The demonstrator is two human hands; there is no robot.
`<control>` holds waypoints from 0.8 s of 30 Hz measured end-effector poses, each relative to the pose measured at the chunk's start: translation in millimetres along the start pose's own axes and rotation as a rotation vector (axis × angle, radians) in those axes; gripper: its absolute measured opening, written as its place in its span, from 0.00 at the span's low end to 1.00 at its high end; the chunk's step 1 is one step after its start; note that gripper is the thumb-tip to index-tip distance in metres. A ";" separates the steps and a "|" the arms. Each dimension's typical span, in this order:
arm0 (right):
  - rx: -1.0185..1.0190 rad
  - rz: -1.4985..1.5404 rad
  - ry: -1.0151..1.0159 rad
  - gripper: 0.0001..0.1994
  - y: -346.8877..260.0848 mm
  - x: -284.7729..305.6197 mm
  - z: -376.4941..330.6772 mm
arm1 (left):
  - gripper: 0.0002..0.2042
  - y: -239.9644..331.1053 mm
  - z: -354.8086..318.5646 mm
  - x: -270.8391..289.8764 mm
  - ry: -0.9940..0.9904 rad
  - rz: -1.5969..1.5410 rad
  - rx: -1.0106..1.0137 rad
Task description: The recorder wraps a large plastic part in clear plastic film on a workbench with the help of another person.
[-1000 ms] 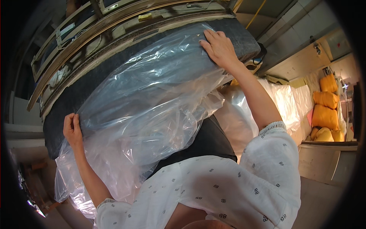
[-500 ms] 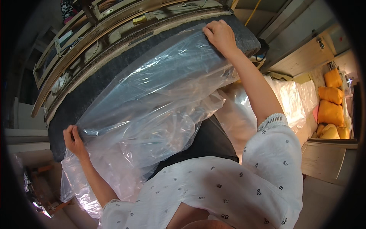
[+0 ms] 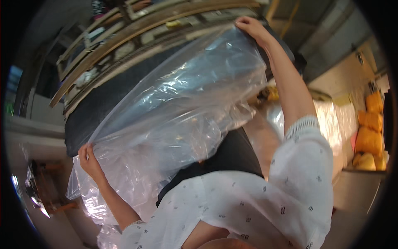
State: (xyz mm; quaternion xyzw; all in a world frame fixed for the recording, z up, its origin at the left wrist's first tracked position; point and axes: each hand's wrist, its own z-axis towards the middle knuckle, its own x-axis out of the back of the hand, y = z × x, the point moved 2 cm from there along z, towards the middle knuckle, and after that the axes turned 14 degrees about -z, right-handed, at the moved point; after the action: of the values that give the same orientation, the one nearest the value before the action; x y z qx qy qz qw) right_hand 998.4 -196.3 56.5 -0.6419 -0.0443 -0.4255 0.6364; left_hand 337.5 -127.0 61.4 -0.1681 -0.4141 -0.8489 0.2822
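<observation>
A large clear plastic bag (image 3: 178, 112) is drawn over a long dark grey cushion (image 3: 103, 103) that lies slanted in front of me. My left hand (image 3: 88, 159) grips the bag's lower left edge near the cushion's left end. My right hand (image 3: 253, 28) is raised high and pinches the bag's upper edge at the cushion's far right end. The plastic hangs loose and crumpled between the two hands, and a second dark cushion (image 3: 232, 153) shows beneath it against my white patterned sleeve.
A wooden frame with slats (image 3: 137, 37) runs behind the cushion. Yellow cushions (image 3: 371, 133) are stacked at the far right beside more clear plastic wrap (image 3: 331, 120). A grey wall and ledge (image 3: 33, 124) lie to the left.
My right hand has lifted the bag's upper edge higher and further along the cushion. My left hand has slid slightly down and right with the lower edge.
</observation>
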 end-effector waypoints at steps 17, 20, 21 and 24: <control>-0.041 -0.117 0.688 0.04 3.0 -55.2 -3.0 | 0.11 -72.0 118.5 -119.6 0.066 -0.412 0.233; -0.011 -0.201 0.744 0.04 3.1 -59.2 0.8 | 0.10 -59.4 117.4 -100.9 0.103 -0.005 -0.114; -0.016 -0.206 0.747 0.04 3.6 -55.7 0.0 | 0.10 -21.2 121.2 -88.9 0.111 -0.043 -0.166; -0.004 -0.210 0.739 0.04 7.1 -53.1 -5.2 | 0.10 115.2 124.2 -37.9 0.133 -0.500 -0.338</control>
State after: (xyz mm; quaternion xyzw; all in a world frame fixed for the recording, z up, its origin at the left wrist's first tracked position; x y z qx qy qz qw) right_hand 966.3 -176.3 18.1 -0.4385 0.1234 -0.6910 0.5612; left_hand 444.9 -72.4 186.3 -0.0497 -0.2764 -0.9580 0.0590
